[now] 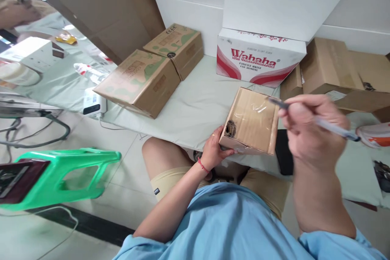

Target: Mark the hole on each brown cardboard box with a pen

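White panels (189,14) stand behind a table (195,97) covered in pale, creased cloth. At its near edge, in front of the seated person, is a small cardboard box (254,115), with clear wrinkled tape on top and a dark, ragged patch at its near-left corner. Take the box as the clock's centre, twelve pointing away from the person. The left hand (215,150), at eight, grasps that corner, thumb along the near side. The right hand (313,126), at three, is closed round a pen (333,128), its dark end over the far-right corner; blur hides whether it touches. Pen work here would likely go best with the box braced flat, the wrist steadied and the tip kept off the slick tape. A black flat object (284,154) lies at four. Farther out, a white Wahaha carton (258,59) stands at twelve, brown boxes (332,69) at two, two printed cartons (138,79) at ten, and a green stool (103,170) between eight and nine.
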A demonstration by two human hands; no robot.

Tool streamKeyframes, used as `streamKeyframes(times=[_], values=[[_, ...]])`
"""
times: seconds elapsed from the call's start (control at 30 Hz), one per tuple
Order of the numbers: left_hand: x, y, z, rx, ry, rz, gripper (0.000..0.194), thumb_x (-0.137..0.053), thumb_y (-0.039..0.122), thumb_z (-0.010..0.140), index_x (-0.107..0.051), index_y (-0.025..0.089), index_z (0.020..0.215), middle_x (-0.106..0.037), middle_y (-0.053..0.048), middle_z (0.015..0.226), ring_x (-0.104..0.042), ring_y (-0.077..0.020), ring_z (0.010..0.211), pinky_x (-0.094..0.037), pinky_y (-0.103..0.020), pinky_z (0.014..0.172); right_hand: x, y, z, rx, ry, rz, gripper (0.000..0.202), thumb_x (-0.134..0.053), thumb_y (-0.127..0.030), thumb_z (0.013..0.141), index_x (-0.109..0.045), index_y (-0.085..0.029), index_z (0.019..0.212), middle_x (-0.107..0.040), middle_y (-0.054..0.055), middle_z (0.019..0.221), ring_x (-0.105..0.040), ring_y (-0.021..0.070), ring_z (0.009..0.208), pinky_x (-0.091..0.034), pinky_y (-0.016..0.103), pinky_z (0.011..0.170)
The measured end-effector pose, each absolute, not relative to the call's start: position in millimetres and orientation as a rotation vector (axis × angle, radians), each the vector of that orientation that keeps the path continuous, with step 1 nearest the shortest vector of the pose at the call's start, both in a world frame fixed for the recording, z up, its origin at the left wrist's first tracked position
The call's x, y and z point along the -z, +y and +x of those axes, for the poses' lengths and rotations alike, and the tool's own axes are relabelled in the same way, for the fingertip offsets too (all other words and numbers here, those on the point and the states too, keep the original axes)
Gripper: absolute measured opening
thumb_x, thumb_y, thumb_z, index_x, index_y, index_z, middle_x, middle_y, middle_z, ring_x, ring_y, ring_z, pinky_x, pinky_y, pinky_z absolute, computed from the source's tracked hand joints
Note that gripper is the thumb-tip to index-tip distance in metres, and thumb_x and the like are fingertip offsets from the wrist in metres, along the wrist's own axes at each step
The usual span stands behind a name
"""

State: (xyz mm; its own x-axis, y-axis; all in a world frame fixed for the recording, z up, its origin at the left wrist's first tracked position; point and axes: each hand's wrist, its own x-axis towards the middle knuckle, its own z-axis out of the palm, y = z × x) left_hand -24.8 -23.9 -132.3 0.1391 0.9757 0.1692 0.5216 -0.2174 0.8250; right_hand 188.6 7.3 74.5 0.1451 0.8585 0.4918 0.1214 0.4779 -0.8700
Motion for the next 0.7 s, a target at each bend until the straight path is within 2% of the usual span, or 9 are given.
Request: streamKeyframes(times=[0.07, 0.13, 0.2, 0.27, 0.3, 0.43, 0.5, 0.6, 0.7], values=[[131.9, -23.5, -24.8, -0.973, 1.431, 1.832, 0.087, -0.104, 0.031, 0.07, -0.064, 0.018, 0.147, -0.068, -0.021, 0.152, -0.07, -0.0423, 0.136, -0.059, -0.058, 0.114, -63.1, 7.5, 225.5, -0.534, -1.248, -1.082, 0.015, -0.074, -0.038, 0.102, -0.078, -0.026, 0.108, -0.077, 0.004, 0.088, -0.047, 0.0129, 0.051, -0.031, 0.032, 0.051], [131.7, -23.4, -24.3, -0.977, 1.421, 1.833, 0.089, -0.104, 0.029, 0.07, -0.063, 0.019, 0.148, -0.067, -0.021, 0.154, -0.069, -0.0425, 0.137, -0.059, -0.058, 0.115, -44.5, 3.2, 275.4, -0.31, -1.32, -1.422, 0.021, -0.07, -0.044, 0.103, -0.078, -0.026, 0.111, -0.073, 0.005, 0.083, -0.054, 0.0177, 0.057, -0.035, 0.035, 0.057], [131.1, -23.5, -23.0, -0.979, 1.415, 1.831, 0.088, -0.103, 0.028, 0.072, -0.061, 0.019, 0.149, -0.068, -0.021, 0.153, -0.068, -0.0423, 0.138, -0.059, -0.058, 0.114, -21.2, -6.1, 327.1, -0.073, -1.604, -1.978, 0.016, -0.07, -0.04, 0.099, -0.079, -0.028, 0.106, -0.073, 0.005, 0.082, -0.058, 0.0208, 0.066, -0.038, 0.036, 0.064], [129.3, -23.4, -21.4, -0.977, 1.414, 1.831, 0.084, -0.101, 0.026, 0.074, -0.061, 0.018, 0.148, -0.069, -0.021, 0.15, -0.069, -0.0414, 0.136, -0.059, -0.057, 0.113, 3.1, -18.0, 369.1, -0.035, -1.682, -2.208, 0.009, -0.073, -0.025, 0.09, -0.08, -0.024, 0.095, -0.068, 0.007, 0.077, -0.053, 0.0222, 0.065, -0.034, 0.038, 0.065], [128.1, -23.1, -20.7, -0.973, 1.415, 1.834, 0.082, -0.099, 0.026, 0.075, -0.061, 0.018, 0.147, -0.069, -0.021, 0.149, -0.07, -0.0407, 0.135, -0.06, -0.056, 0.112, 14.6, -23.8, 384.3, -0.015, -1.783, -2.353, 0.016, -0.067, -0.022, 0.09, -0.08, -0.023, 0.099, -0.069, 0.008, 0.081, -0.055, 0.0227, 0.068, -0.036, 0.038, 0.067], [121.8, -18.0, -19.9, -0.943, 1.42, 1.877, 0.075, -0.096, 0.025, 0.078, -0.062, 0.018, 0.144, -0.073, -0.018, 0.14, -0.072, -0.038, 0.128, -0.061, -0.054, 0.108, 50.7, -40.3, 410.6, -0.079, -1.883, -2.507, 0.046, -0.06, -0.006, 0.073, -0.081, -0.014, 0.114, -0.069, 0.012, 0.087, -0.063, 0.0279, 0.08, -0.048, 0.039, 0.079], [119.5, -14.3, -20.0, -0.93, 1.428, 1.911, 0.073, -0.096, 0.026, 0.078, -0.062, 0.019, 0.143, -0.074, -0.017, 0.138, -0.072, -0.0374, 0.127, -0.062, -0.053, 0.107, 61.6, -46.1, 409.5, -0.031, -1.865, -2.521, 0.059, -0.057, -0.006, 0.075, -0.077, -0.011, 0.13, -0.071, 0.017, 0.101, -0.066, 0.0322, 0.091, -0.051, 0.044, 0.089], [119.2, -10.4, -18.8, -0.916, 1.453, 1.966, 0.071, -0.096, 0.031, 0.079, -0.063, 0.02, 0.141, -0.074, -0.017, 0.136, -0.072, -0.0382, 0.126, -0.062, -0.053, 0.106, 71.8, -57.7, 392.2, 0.101, -1.823, -2.467, 0.059, -0.049, -0.018, 0.094, -0.065, -0.009, 0.15, -0.068, 0.025, 0.126, -0.065, 0.0376, 0.11, -0.051, 0.05, 0.101], [123.1, -11.2, -15.1, -0.918, 1.494, 2.01, 0.073, -0.096, 0.037, 0.08, -0.061, 0.019, 0.143, -0.073, -0.018, 0.136, -0.071, -0.0397, 0.126, -0.061, -0.055, 0.107, 79.0, -72.3, 355.3, -0.059, -1.888, -2.42, 0.067, -0.049, -0.05, 0.105, -0.057, -0.006, 0.155, -0.068, 0.026, 0.128, -0.064, 0.0406, 0.117, -0.053, 0.051, 0.103]])
